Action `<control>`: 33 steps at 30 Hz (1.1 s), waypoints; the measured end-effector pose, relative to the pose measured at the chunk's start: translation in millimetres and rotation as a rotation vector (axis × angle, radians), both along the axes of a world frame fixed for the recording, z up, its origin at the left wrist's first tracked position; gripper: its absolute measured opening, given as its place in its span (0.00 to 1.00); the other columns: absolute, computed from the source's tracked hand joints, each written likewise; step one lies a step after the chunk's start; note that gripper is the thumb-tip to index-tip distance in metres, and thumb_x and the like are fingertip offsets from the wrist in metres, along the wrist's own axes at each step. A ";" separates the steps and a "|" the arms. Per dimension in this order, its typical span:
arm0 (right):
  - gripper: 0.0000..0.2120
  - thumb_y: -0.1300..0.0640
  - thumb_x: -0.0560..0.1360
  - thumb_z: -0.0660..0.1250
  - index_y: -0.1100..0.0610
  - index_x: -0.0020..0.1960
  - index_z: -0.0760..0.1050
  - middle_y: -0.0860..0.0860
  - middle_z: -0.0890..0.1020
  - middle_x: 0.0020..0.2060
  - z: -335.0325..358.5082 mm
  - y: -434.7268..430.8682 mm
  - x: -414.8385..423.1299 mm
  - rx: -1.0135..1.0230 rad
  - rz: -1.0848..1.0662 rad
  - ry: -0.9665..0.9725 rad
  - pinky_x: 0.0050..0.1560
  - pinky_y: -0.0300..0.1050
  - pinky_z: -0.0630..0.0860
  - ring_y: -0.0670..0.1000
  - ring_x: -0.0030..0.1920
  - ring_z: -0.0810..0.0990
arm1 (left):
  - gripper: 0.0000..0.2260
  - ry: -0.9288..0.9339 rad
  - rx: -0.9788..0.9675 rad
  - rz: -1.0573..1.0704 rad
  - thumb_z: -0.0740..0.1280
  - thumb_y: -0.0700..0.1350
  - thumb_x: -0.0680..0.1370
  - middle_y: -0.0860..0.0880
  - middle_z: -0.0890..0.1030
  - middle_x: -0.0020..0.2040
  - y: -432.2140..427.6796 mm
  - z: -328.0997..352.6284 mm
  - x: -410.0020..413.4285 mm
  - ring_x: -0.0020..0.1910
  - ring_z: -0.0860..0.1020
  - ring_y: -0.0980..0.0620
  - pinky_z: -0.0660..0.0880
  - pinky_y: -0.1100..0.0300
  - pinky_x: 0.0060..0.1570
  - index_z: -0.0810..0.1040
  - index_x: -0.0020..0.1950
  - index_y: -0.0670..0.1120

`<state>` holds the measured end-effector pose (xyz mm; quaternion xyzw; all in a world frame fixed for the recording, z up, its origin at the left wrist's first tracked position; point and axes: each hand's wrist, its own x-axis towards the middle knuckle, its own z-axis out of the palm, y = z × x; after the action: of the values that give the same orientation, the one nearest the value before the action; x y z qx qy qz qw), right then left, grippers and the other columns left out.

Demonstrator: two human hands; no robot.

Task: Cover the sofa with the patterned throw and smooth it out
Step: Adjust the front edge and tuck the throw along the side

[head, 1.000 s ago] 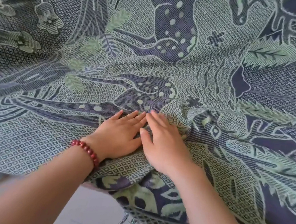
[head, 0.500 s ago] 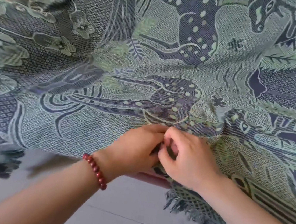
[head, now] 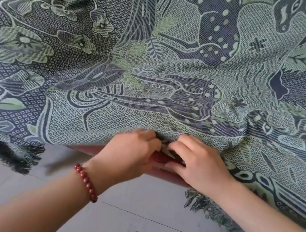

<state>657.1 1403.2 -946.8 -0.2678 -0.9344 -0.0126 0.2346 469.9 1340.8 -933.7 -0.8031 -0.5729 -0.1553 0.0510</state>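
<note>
Pinching a bunched fold of the throw [head: 172, 65] at the sofa's [head: 161, 170] front edge, the left hand [head: 131, 151] and right hand [head: 198, 164] sit close together, fingers clamped on cloth. Probably this gathers slack, since the throw already covers the seat.

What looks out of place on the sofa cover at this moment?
The patterned throw is bunched at the front edge, where the left hand and right hand pinch it. The red sofa edge shows bare there, and wrinkles spread toward the right.
</note>
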 end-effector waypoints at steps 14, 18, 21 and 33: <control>0.20 0.40 0.68 0.71 0.51 0.55 0.80 0.41 0.75 0.49 7.7 8.8 8.5 -0.225 -0.058 -0.104 0.52 0.38 0.70 0.42 0.51 0.72 | 0.21 -0.037 0.095 -0.085 0.67 0.64 0.69 0.52 0.78 0.49 10.8 -27.2 -36.9 0.44 0.78 0.50 0.78 0.57 0.39 0.77 0.51 0.50; 0.20 0.41 0.69 0.70 0.52 0.55 0.80 0.42 0.75 0.49 11.5 13.3 7.7 -0.256 -0.073 -0.059 0.50 0.33 0.64 0.40 0.48 0.70 | 0.20 -0.084 0.102 -0.074 0.57 0.61 0.77 0.52 0.78 0.49 9.4 -23.3 -35.7 0.46 0.78 0.50 0.77 0.56 0.42 0.77 0.54 0.48; 0.09 0.47 0.72 0.70 0.52 0.48 0.80 0.42 0.76 0.45 14.3 15.6 4.7 -0.284 -0.095 -0.056 0.46 0.36 0.67 0.41 0.43 0.72 | 0.15 -0.020 0.185 -0.016 0.59 0.54 0.76 0.51 0.78 0.45 13.8 -20.9 -29.4 0.42 0.78 0.48 0.78 0.55 0.37 0.78 0.52 0.47; 0.10 0.65 0.79 0.56 0.50 0.51 0.63 0.45 0.67 0.26 25.5 7.1 -4.9 -0.233 -0.266 0.262 0.23 0.44 0.59 0.47 0.23 0.63 | 0.09 -0.103 0.341 0.158 0.62 0.47 0.75 0.47 0.78 0.40 13.0 -8.7 -49.2 0.37 0.78 0.43 0.77 0.52 0.26 0.78 0.46 0.44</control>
<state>652.2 1410.4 -921.3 -0.4135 -0.8474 0.0995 0.3179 420.7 1353.8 -942.4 -0.7265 -0.6013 -0.2865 0.1689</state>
